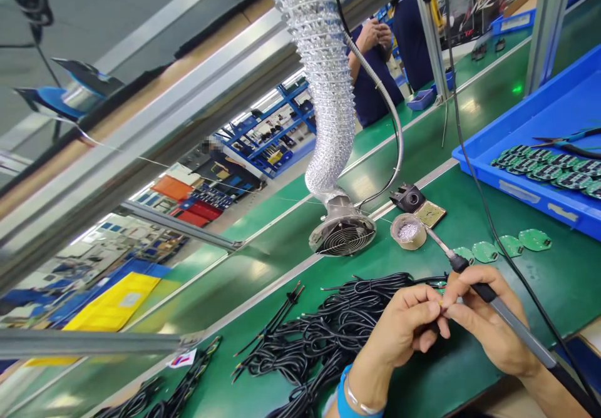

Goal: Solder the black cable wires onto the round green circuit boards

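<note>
My left hand [413, 321], with a blue band at the wrist, is closed in a pinch. A tiny yellowish wire end shows at its fingertips, and a dark bit of what looks like black cable lies under its fingers. The fingertips of my right hand [493, 324] meet it there, pinched too. My right hand also holds a soldering iron [514, 327], its tip angled up and left towards a round tub of solder [408, 231]. Behind my right hand, several round green circuit boards [535, 240] lie in a row. A pile of black cables [323, 330] spreads left of my hands.
A fume extractor hood [345, 233] hangs on a silvery flexible duct [323, 80] above the green bench. Behind the tub stands a soldering iron holder [407, 198]. At right, a blue tray [521, 186] holds several circuit boards and pliers [570, 142]. People stand beyond the bench.
</note>
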{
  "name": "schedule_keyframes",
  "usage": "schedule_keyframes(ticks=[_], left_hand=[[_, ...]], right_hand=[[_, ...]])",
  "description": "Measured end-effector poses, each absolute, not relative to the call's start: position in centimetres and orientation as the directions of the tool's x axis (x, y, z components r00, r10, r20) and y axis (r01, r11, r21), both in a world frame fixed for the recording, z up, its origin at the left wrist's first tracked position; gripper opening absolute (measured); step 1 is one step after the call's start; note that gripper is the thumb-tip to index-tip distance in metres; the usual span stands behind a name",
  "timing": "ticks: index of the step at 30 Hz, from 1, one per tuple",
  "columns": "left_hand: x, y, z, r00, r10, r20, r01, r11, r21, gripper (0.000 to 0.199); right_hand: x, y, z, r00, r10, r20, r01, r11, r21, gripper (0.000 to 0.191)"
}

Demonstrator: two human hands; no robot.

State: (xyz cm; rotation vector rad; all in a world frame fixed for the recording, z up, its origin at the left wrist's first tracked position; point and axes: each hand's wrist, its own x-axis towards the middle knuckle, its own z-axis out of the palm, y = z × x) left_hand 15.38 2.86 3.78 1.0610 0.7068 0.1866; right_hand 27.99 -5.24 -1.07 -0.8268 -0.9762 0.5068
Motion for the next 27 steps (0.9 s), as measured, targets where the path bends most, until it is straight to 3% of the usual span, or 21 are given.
schedule_keyframes(ticks=[4,9,13,16,19,23,27], left_hand=[[15.1,2.9,3.4,0.790,0.420,-0.446,0.184,0.531,0.827,0.046],[15.3,2.0,3.7,0.713,0.623,-0.322,0.100,0.365,0.926,0.044],[15.4,1.4,3.9,0.674,0.725,-0.140,0.059,0.136,0.989,0.036],[15.5,1.0,3.3,0.658,0.750,-0.074,0.023,0.078,0.997,0.034],[15.6,1.0,2.4,0.560,0.828,-0.024,-0.026,0.047,0.999,0.035],[15.5,1.4,2.2,0.438,0.893,-0.103,0.011,0.109,0.994,0.040],[15.5,1.6,3.0,0.529,0.816,-0.230,0.123,0.195,0.973,0.041]], right_hand=[[28.4,-5.3,-1.6,0.521,0.656,0.547,0.158,0.555,-0.817,0.025],[28.4,-6.6,-1.9,0.487,0.643,0.591,0.395,0.441,-0.806,0.031],[27.9,-7.0,-1.3,0.546,0.641,0.539,0.335,0.423,-0.842,0.033],[27.5,-6.9,-1.1,0.578,0.660,0.480,0.254,0.413,-0.874,0.033],[27.2,-6.9,-1.4,0.537,0.637,0.553,0.409,0.377,-0.831,0.027],[26.7,-7.2,-2.3,0.492,0.590,0.640,0.565,0.343,-0.751,0.023],[27.1,-7.2,-2.6,0.521,0.581,0.625,0.557,0.324,-0.765,0.026]])
